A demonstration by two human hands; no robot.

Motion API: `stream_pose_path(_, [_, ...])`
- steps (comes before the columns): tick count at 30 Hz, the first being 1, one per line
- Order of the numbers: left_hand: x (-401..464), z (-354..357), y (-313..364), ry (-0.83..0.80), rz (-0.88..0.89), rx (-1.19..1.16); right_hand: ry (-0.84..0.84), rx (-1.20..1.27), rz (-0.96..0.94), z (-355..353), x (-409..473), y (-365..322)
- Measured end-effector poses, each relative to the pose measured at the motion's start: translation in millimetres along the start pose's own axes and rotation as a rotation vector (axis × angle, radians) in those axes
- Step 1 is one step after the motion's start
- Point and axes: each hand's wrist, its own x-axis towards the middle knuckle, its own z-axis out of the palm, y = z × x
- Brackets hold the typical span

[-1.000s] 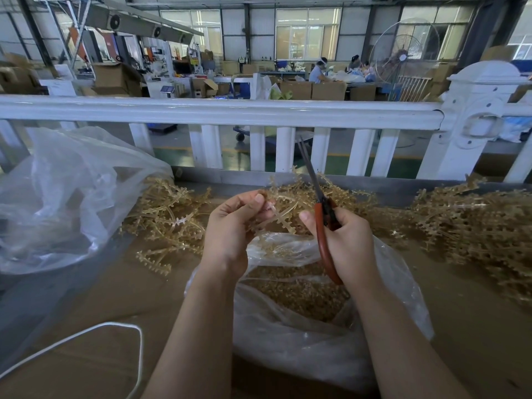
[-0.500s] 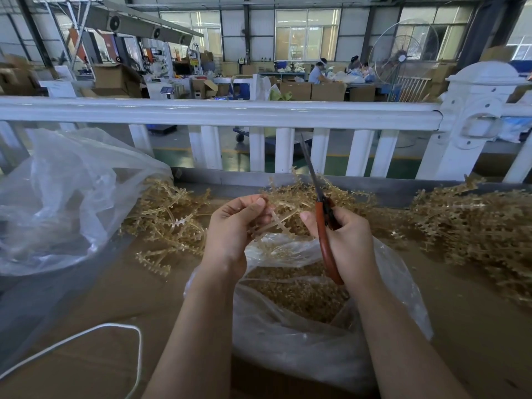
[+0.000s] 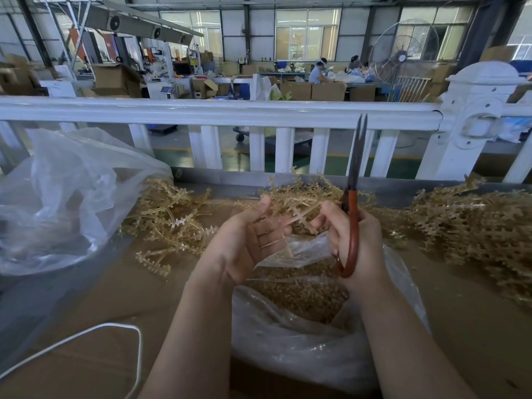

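Turning palm-up, the left hand has let go its pinch, fingers now loose with the sprue across their tips, above the bag, while the right hand grips the scissors: this piece is likely trimmed and ready to discard.

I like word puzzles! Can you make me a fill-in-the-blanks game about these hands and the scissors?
1. The right hand grips scissors whose blades point ___.
2. The left hand is turned so you can see its open ___.
3. The fence behind the table is painted ___.
Missing words: up, palm, white.
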Motion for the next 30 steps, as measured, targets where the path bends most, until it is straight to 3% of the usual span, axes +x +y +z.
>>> stream_pose_path(3, [-1.6, -1.5, -0.4, -0.040, -0.029, -0.034, 0.003, 0.087, -0.005, -4.2, 3.5, 2.6])
stream_pose_path(11, [-4.6, 1.8, -4.7, -0.057, -0.024, 0.162, -0.014, 0.140, -0.037, -5.3, 6.6, 4.1])
stream_pose_path(23, [-3.9, -2.6, -3.1, -0.059, 0.107, 0.119, -0.002, 0.102, -0.047, -10.2, 6.1, 2.7])
stream_pose_path(30, [-1.5, -2.3, -2.1, 0.046, 0.191, 0.031, 0.007, 0.037, -0.083, -3.4, -2.1, -2.8])
